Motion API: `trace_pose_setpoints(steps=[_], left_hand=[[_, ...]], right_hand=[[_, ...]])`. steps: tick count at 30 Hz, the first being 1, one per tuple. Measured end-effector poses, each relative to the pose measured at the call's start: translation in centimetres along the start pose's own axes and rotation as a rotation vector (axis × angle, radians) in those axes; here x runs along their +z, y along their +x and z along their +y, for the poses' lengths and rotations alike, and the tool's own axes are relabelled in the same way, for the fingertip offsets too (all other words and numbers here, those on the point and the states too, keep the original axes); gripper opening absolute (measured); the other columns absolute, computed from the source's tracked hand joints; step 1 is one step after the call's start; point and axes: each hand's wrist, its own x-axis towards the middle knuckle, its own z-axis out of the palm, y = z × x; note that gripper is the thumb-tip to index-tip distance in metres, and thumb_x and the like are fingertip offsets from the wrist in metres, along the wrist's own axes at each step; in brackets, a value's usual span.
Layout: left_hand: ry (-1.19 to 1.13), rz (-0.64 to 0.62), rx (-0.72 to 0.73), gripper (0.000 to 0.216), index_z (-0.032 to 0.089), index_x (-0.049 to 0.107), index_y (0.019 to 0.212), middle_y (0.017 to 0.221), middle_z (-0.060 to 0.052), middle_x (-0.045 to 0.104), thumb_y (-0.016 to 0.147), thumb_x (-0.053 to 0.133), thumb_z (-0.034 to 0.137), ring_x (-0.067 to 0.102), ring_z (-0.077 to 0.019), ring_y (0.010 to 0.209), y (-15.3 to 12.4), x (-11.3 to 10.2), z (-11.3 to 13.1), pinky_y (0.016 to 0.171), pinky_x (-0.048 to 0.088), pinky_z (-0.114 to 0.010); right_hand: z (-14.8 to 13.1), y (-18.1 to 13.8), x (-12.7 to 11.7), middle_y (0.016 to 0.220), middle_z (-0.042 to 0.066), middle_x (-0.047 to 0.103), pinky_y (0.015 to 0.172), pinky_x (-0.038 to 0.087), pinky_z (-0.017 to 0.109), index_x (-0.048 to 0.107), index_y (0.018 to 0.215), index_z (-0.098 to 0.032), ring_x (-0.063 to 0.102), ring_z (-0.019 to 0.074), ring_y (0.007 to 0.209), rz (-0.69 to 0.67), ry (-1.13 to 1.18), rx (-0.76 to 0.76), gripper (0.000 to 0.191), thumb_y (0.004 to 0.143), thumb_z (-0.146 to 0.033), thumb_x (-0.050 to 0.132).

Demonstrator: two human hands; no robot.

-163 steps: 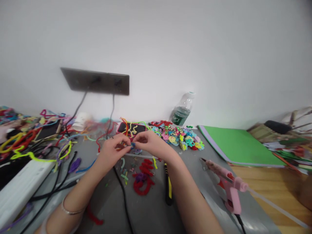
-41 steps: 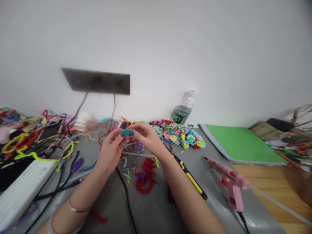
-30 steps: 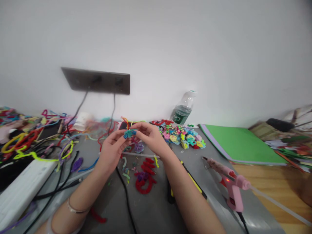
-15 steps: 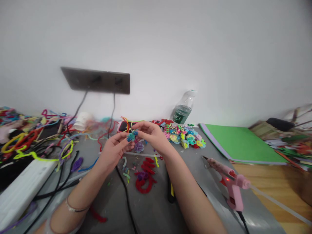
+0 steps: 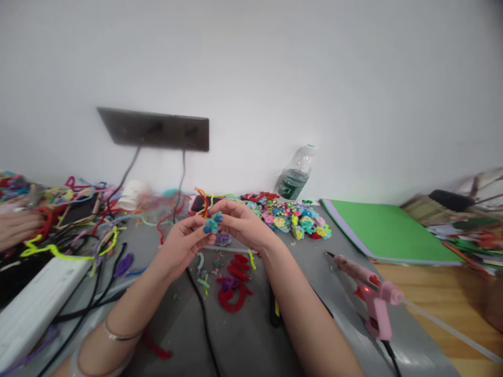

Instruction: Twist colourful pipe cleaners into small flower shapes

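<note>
Two hands pinching one small blue-green flower above the grey mat

Both hands are raised over the grey mat (image 5: pixel 243 340), meeting at its middle. Left hand (image 5: pixel 181 246): fingertips pressed together on the flower (image 5: pixel 212 224), gripping its lower left edge. Right hand (image 5: pixel 241 222): thumb and forefinger closed on the same flower from the right and above. The flower is a small fuzzy-wire piece, blue and teal, held off the mat between the two sets of fingertips. A thin bracelet (image 5: pixel 113 335) sits on the left wrist.

Directly below the hands: a purple flower (image 5: pixel 223 239) on the mat, then a cluster of red wire curls (image 5: pixel 232 293) with short green and yellow scraps beside it. A black cable (image 5: pixel 202 319) runs from under the hands toward the near edge.

Right of the hands: a pile of finished flowers (image 5: pixel 293 217) in mixed colours, near the wall. A water bottle (image 5: pixel 296 175) stands behind the pile. A pink glue gun (image 5: pixel 369 301) lies well to the right, next to a green folder (image 5: pixel 383 230).

Left side: loose tangled wires (image 5: pixel 66 230) in many colours, and another person's hand (image 5: pixel 15 228) at the frame edge, well apart from the held flower.
</note>
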Motion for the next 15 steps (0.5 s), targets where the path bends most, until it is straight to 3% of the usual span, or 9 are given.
trace_pose_setpoints(steps=[3, 6, 11, 15], left_hand=[[-0.043, 0.001, -0.028, 0.026, 0.013, 0.067, 0.066, 0.060, 0.001, 0.067, 0.061, 0.090, 0.024, 0.063, -0.0068, 0.052, 0.1, -0.1, 0.1, 0.053, 0.055, -0.012], [-0.105, 0.015, -0.086, 0.031, 0.013, 0.065, 0.066, 0.060, 0.002, 0.067, 0.056, 0.092, 0.023, 0.064, -0.0059, 0.051, 0.3, -0.1, 0.3, 0.051, 0.054, -0.010], [-0.165, 0.037, -0.163, 0.033, 0.015, 0.065, 0.071, 0.062, 0.003, 0.067, 0.055, 0.093, 0.021, 0.064, -0.0056, 0.050, 0.2, -0.2, 0.4, 0.050, 0.055, -0.008], [-0.162, 0.029, -0.151, 0.028, 0.016, 0.064, 0.074, 0.064, 0.004, 0.067, 0.062, 0.089, 0.019, 0.065, -0.0058, 0.052, 0.0, -0.1, 0.3, 0.051, 0.056, -0.009]], right_hand=[[0.5, 0.1, 0.0, 0.082, -0.002, 0.065, 0.065, 0.050, 0.021, 0.065, 0.095, -0.021, 0.058, 0.0085, 0.066, -0.023, 0.046, 0.015, 0.032, 0.074, -0.039, 0.079], [0.7, 0.4, 0.2, 0.084, -0.001, 0.065, 0.066, 0.051, 0.023, 0.065, 0.096, -0.022, 0.060, 0.0102, 0.069, 0.002, 0.005, -0.083, 0.033, 0.073, -0.041, 0.080], [-0.1, 0.4, 0.5, 0.087, 0.003, 0.066, 0.075, 0.053, 0.030, 0.066, 0.087, -0.022, 0.062, 0.0163, 0.080, 0.097, -0.308, -0.342, 0.029, 0.077, -0.048, 0.074], [-1.1, -0.2, 0.6, 0.090, 0.005, 0.065, 0.075, 0.052, 0.032, 0.067, 0.086, -0.022, 0.061, 0.0175, 0.086, 0.139, -0.530, -0.496, 0.015, 0.085, -0.037, 0.066]])
